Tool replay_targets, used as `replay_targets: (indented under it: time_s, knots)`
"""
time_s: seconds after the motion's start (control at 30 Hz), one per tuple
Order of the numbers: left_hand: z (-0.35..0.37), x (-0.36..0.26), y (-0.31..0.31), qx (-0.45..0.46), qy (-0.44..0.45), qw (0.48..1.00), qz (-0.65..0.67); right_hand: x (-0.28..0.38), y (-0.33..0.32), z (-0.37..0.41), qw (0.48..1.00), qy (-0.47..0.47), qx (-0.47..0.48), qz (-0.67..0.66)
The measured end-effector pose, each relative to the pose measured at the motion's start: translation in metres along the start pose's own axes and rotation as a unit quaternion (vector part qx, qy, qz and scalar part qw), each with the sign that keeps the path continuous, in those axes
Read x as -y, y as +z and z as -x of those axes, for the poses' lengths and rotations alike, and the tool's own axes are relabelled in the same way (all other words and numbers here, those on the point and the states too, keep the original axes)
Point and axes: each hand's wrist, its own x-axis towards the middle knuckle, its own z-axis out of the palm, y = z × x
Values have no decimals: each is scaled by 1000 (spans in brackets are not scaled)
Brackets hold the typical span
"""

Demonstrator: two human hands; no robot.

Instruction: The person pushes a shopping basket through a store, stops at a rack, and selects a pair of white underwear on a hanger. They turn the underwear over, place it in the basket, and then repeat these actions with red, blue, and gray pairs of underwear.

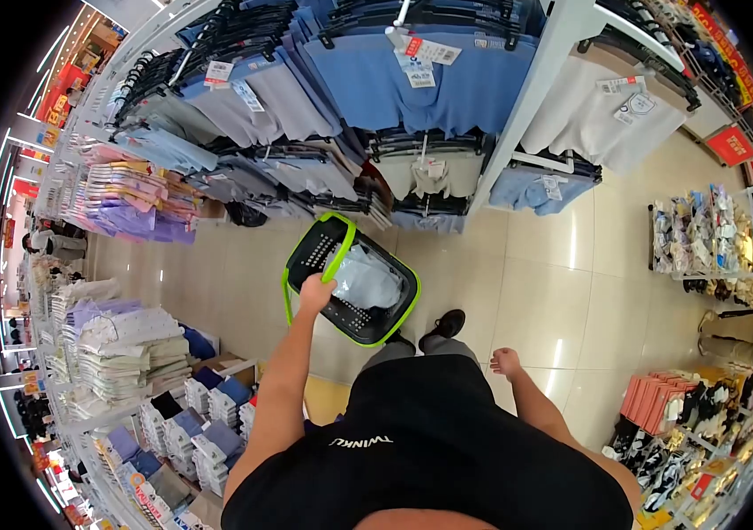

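Observation:
My left hand grips the green handle of a black shopping basket with a green rim, which hangs in front of me above the tiled floor. Inside the basket lie pale clear-wrapped garment packs. My right hand hangs at my side with its fingers loosely curled and nothing in it. Below the basket my dark shoe shows on the floor.
A rack of hanging blue and grey underwear stands straight ahead. Shelves of folded clothes line the left. Low displays of socks and small goods stand on the right. Beige tiled floor lies between them.

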Motion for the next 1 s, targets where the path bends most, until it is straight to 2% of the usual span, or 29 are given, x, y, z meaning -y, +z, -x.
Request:
replay_targets:
  time_s: [0.2, 0.33, 0.53, 0.67, 0.73, 0.8, 0.93, 1.0]
  knots:
    - [-11, -6, -46, -50, -11, 998, 29, 2, -8, -9, 1000, 7, 3, 17]
    - [-19, 1, -61, -44, -30, 998, 39, 14, 1, -6, 999, -17, -33, -7]
    - [-31, 22, -85, -49, -45, 995, 80, 9, 50, 17, 996, -50, -39, -64]
    - [-50, 49, -98, -11, -73, 982, 173, 8, 116, 43, 993, -71, -65, -75]
    - [-45, 40, -116, 71, -92, 947, 300, 7, 157, 46, 990, -85, -71, -88]
    - [-40, 37, -122, 130, -106, 920, 353, 22, 206, 58, 985, -132, -79, -82]
    - [-31, 37, -107, 213, -98, 882, 409, 97, 318, 112, 964, -238, 81, -88]
    - [-26, 33, -94, 247, -102, 861, 433, 132, 367, 136, 948, -282, 148, -12]
